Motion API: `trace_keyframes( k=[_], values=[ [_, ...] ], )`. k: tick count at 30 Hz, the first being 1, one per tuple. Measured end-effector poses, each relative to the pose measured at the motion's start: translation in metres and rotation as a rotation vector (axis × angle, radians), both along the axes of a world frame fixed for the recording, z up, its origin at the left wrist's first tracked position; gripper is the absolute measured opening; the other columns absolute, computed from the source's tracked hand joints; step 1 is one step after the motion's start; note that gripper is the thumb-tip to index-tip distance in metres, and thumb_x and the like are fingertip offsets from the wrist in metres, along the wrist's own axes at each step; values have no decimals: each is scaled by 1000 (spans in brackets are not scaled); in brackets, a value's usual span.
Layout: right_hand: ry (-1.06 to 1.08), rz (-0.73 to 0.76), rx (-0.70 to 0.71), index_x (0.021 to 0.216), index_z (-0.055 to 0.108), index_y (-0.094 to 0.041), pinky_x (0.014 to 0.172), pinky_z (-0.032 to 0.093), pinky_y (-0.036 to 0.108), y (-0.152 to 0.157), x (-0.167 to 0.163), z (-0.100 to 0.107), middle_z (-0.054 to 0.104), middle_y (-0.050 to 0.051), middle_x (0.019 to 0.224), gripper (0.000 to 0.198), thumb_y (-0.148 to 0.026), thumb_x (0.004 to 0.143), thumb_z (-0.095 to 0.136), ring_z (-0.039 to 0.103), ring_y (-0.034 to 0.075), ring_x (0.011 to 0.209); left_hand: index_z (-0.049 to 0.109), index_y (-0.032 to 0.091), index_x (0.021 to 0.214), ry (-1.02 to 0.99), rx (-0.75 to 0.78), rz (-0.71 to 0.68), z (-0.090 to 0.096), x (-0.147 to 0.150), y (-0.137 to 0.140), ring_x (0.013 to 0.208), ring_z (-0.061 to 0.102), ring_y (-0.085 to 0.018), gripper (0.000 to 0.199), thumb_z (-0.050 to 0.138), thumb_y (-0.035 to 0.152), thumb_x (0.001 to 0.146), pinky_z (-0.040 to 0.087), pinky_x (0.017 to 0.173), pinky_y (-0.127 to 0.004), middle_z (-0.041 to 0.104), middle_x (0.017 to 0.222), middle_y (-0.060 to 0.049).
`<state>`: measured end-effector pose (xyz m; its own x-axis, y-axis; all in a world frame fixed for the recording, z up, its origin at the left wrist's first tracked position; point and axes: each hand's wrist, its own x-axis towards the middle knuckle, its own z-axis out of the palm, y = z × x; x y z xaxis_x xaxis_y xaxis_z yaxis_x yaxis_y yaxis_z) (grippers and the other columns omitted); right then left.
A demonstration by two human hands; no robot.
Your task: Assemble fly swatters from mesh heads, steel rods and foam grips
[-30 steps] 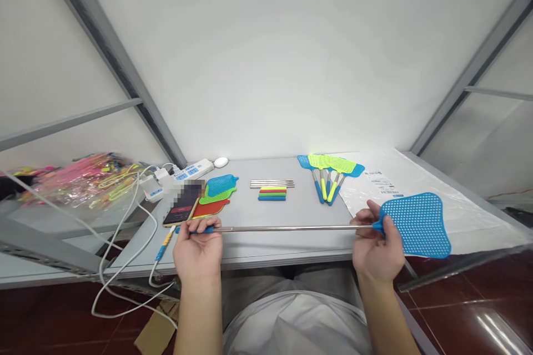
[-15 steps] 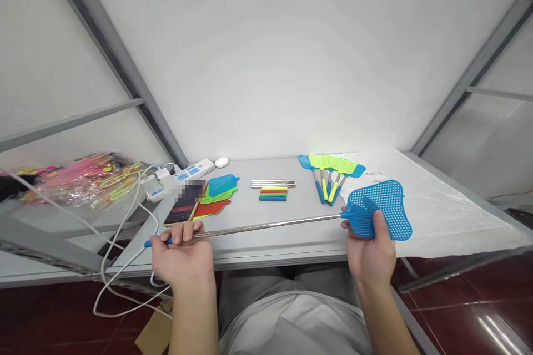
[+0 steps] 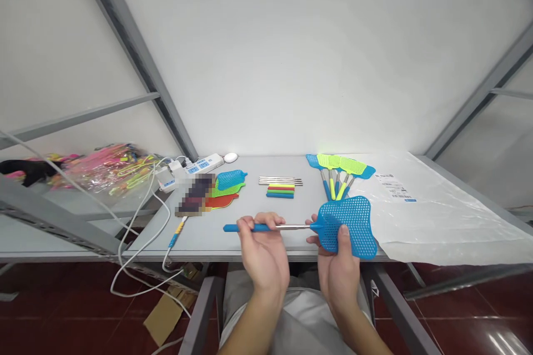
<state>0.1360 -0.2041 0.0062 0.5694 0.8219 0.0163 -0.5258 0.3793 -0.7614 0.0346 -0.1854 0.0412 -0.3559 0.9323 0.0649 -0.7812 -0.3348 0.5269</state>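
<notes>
the left hand point(image 3: 263, 252) was curled shut around the blue grip of a blue fly swatter point(image 3: 316, 226), while the right hand point(image 3: 339, 269) pinched its mesh head, thumb on top and fingers underneath, so the short steel shaft ran level between the two hands, probably because holding both ends keeps it in line. just beyond the grip, on the grey table point(image 3: 250, 216), lay loose handle sleeves point(image 3: 280, 191) beneath bare steel rods point(image 3: 280, 180), with finished swatters point(image 3: 339, 173) past the right hand and spare mesh heads point(image 3: 227, 188) and a power strip point(image 3: 195, 166) beyond the left hand.
</notes>
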Motion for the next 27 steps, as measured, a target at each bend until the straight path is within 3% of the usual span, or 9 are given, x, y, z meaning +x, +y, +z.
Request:
trace_keyframes(
  k=[4,8,17,21,24,27],
  values=[
    [58,64,-35,104,66,-18,70,55,34,-5,-9,-1,75,8,95,33,-46,90,58,71,22,86,42,26,80,82,101,-52,8,15,-15,76,56,-18,27,40,46,98,46,83,-37,53,67,3],
    [139,73,-66,108,66,-20,69,55,33,-8,-9,1,75,6,95,33,-47,89,60,72,18,79,43,26,79,137,181,-92,16,17,-18,78,58,-18,28,40,46,99,46,86,-37,55,68,2],
    [155,-36,-67,101,67,-19,71,56,36,-10,-16,4,76,7,95,32,-48,91,58,72,19,77,42,24,77,51,125,-146,20,19,-8,77,58,-17,31,38,45,99,47,85,-36,52,66,3],
    [64,19,-38,110,65,-19,72,56,37,-3,-6,1,76,7,97,35,-47,91,58,72,20,72,44,22,75,-11,43,-217,4,7,11,83,59,-16,28,49,41,96,49,83,-34,58,77,1],
    [-44,90,-19,114,64,-19,75,56,38,6,10,-3,75,7,101,35,-44,90,59,71,18,67,49,19,74,44,-163,-271,-20,-9,33,90,60,-14,25,67,33,83,50,79,-28,63,100,-4],
    [-15,17,-29,118,63,-19,68,57,36,18,33,-4,74,7,96,37,-42,89,62,71,21,75,55,21,91,255,-259,-232,-39,-18,45,73,58,-12,30,77,30,74,48,67,-23,62,87,0]
  ],
)
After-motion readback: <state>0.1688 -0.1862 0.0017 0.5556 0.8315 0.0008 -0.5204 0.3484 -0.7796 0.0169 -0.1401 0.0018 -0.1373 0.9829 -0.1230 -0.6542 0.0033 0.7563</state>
